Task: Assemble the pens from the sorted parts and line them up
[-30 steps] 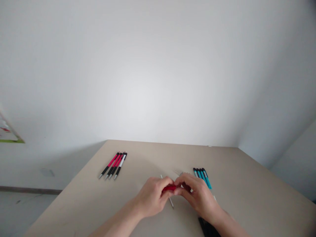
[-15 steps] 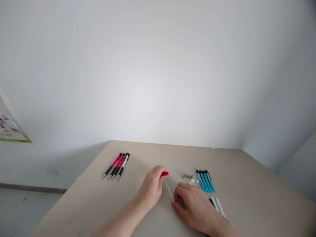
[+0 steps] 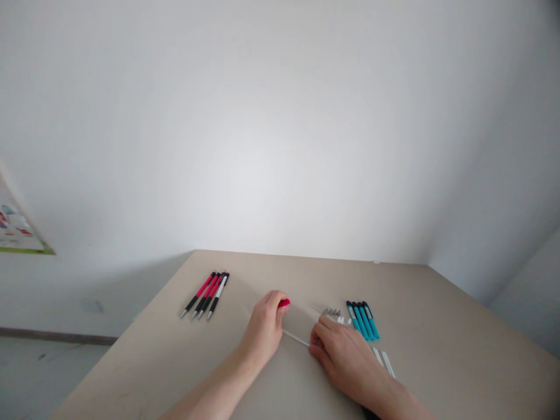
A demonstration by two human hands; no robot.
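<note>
My left hand [image 3: 263,324] is closed around a red pen barrel [image 3: 284,303]; only its red end shows past the fingertips. My right hand [image 3: 347,354], fingers pinched, grips the right end of a thin white pen refill [image 3: 296,337]. The refill lies nearly flat between both hands. Its left end goes out of sight at my left hand, so I cannot tell whether it touches the barrel. Just beyond my right hand are several small springs [image 3: 331,312] and small white pieces [image 3: 341,320].
Several assembled pens [image 3: 205,296], red or white with black grips, lie at the left of the table [image 3: 149,350]. Several teal barrels with black ends [image 3: 363,321] lie in a row on the right. White refills [image 3: 387,363] show beside my right wrist. A wall [image 3: 280,146] stands behind.
My left hand has shifted slightly left with the red barrel. The refill has swung from a steep slant to nearly flat. My right hand has moved slightly away from me.
</note>
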